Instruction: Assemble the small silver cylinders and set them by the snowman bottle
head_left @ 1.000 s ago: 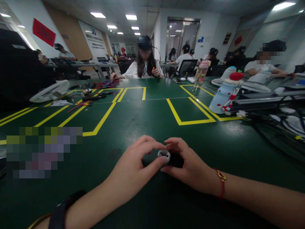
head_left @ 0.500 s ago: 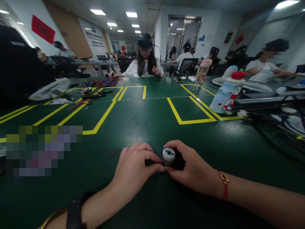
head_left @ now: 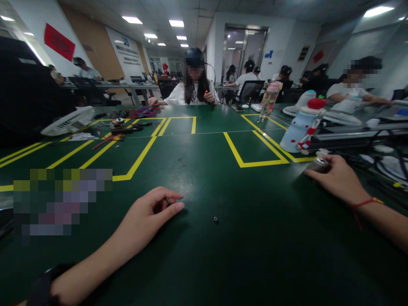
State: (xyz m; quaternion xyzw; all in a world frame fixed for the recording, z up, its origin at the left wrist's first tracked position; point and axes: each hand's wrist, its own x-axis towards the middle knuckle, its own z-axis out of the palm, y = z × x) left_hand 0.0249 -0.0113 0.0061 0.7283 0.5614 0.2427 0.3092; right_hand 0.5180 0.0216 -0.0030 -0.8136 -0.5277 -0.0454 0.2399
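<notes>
On the right, my right hand (head_left: 342,176) grips a small cylindrical metal motor (head_left: 319,162), with thumb and fingers on either side of it. The motor is just in front of the blue bottle and near the dark cables. My left hand (head_left: 159,208) hovers over or rests on the green table (head_left: 197,263), thumb and fingertips apart, with nothing between them. A tiny metal gear (head_left: 216,219), or a ring with a hole in it, lies on the table to the right of my left fingertips.
A blue bottle (head_left: 293,131) with a red top stands at the right, beside cables (head_left: 376,170) and metal rails. Yellow tape (head_left: 264,163) marks the tabletop. Wires (head_left: 137,112) and a white fan (head_left: 68,121) lie at the left. Across the table sits a person (head_left: 178,93).
My right hand has carried the motor away to the right, toward the bottle. My left hand has drawn back left and opened. The tiny gear now shows on the table.
</notes>
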